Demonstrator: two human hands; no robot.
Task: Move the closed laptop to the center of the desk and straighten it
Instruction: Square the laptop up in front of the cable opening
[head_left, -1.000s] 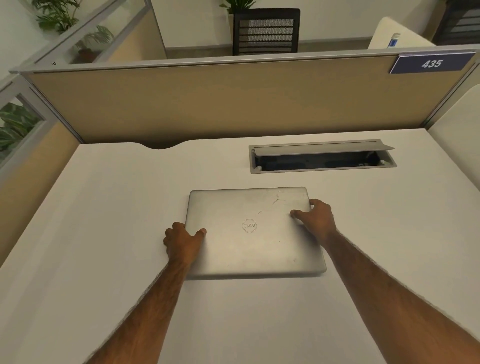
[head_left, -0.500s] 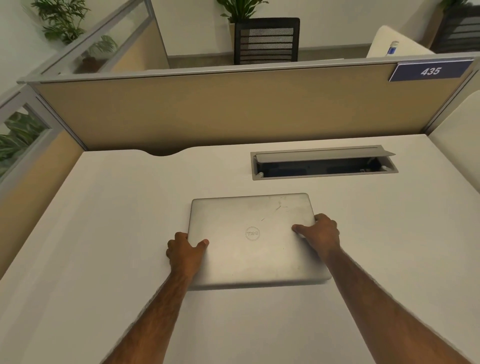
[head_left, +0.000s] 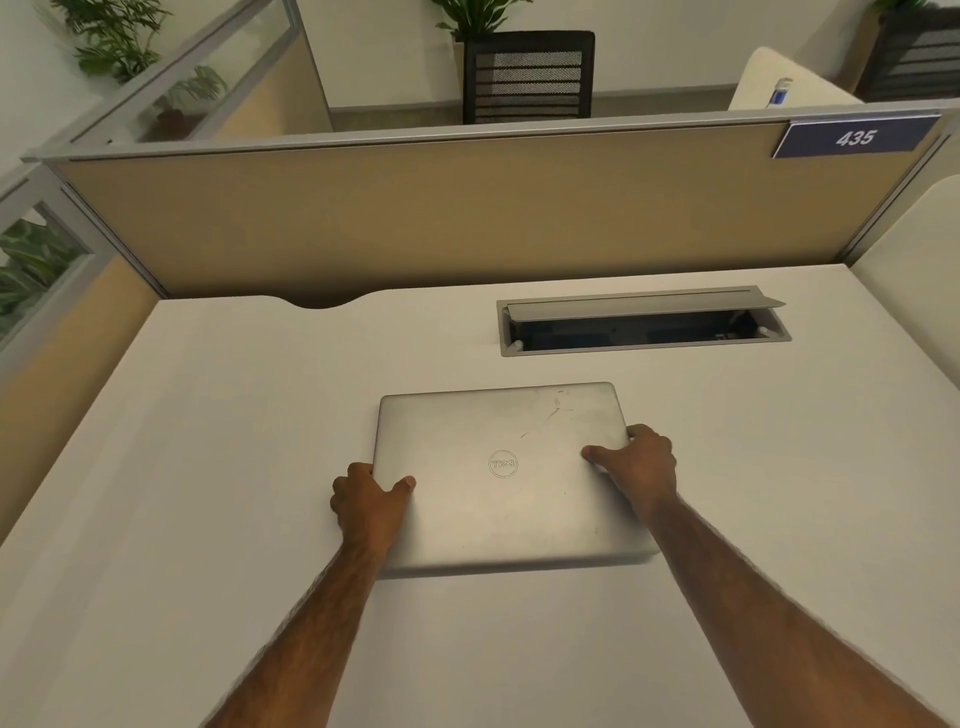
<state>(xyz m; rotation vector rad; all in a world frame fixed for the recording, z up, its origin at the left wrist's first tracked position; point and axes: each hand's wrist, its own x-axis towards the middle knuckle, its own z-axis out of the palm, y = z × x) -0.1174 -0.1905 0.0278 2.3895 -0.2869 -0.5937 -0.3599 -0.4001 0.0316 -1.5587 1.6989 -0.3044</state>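
Observation:
A closed silver laptop (head_left: 506, 478) with a round logo lies flat near the middle of the white desk (head_left: 208, 467), its edges close to parallel with the desk's back edge. My left hand (head_left: 370, 501) grips its left edge, thumb on the lid and fingers curled around the side. My right hand (head_left: 638, 465) holds the right edge the same way, thumb resting on the lid. Scratches mark the lid's far right part.
An open grey cable tray (head_left: 641, 325) is set into the desk just beyond the laptop. A tan partition (head_left: 441, 218) with a blue "435" sign (head_left: 854, 137) closes the back. A second partition runs along the left side, and a black chair (head_left: 527, 75) stands behind.
Both hands stay on the laptop's sides. The laptop sits slightly lower in view than one second ago; the camera has tilted, and the right hand has slid a little toward me along the edge.

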